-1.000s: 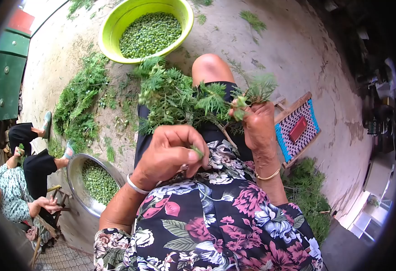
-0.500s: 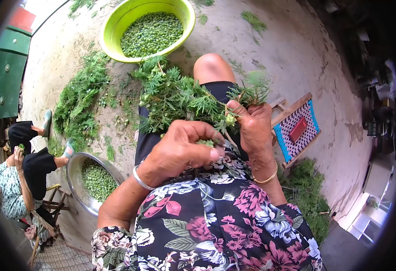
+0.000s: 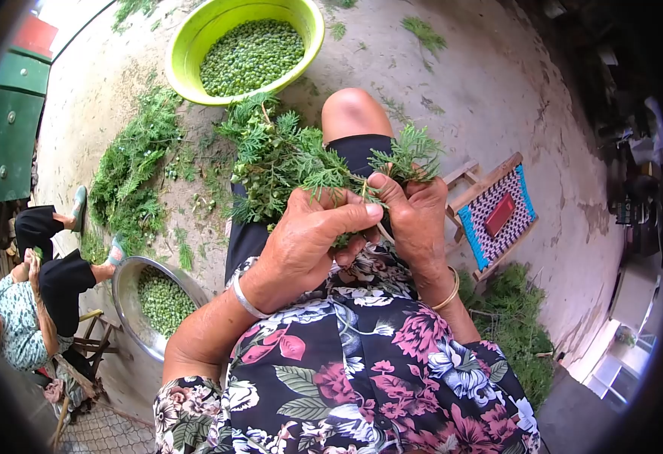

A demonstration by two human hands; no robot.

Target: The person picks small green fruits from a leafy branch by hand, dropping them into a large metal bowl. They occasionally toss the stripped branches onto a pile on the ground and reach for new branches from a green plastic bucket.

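Observation:
My left hand point(image 3: 305, 238), with a silver bangle at its wrist, is closed near the middle, thumb and fingers pinched at the sprigs; green shows under its curled fingers. My right hand point(image 3: 416, 219), with a gold bangle, grips the stem of a leafy green branch point(image 3: 271, 163), its thumb pressed on the stem. The branch spreads over my lap to the left, and a leafy tip rises above my right hand. The fingertips of both hands are close together. Beyond my knee stands a yellow-green basin point(image 3: 184, 64) holding many small green cones point(image 3: 252, 57).
A metal bowl point(image 3: 128, 303) of green cones stands at the left, near a seated person point(image 3: 25, 318). Cut branches point(image 3: 131, 166) lie on the ground. A woven stool point(image 3: 509, 189) bears a red object point(image 3: 499, 215) at the right. More greenery point(image 3: 517, 318) lies below it.
My left hand has moved right and up to the stem beside my right hand, and its fingers have closed in. The leafy tip and my right hand have shifted slightly left.

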